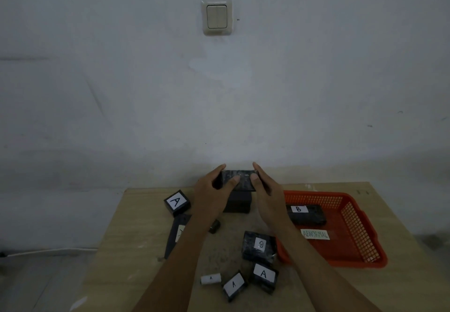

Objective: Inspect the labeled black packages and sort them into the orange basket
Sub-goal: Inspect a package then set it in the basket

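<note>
Wooden table [136, 226]; both hands grip glossy rectangular black package [239, 180].

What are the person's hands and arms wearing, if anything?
Nothing that shows. The left hand and right hand are bare, with no gloves, rings or watch visible. Both forearms are uncovered as far as the bottom of the picture; no sleeve comes into view.

Left hand [214, 190] and right hand [265, 187] grip one black package [241, 180] — raised above the table [136, 226].
</note>
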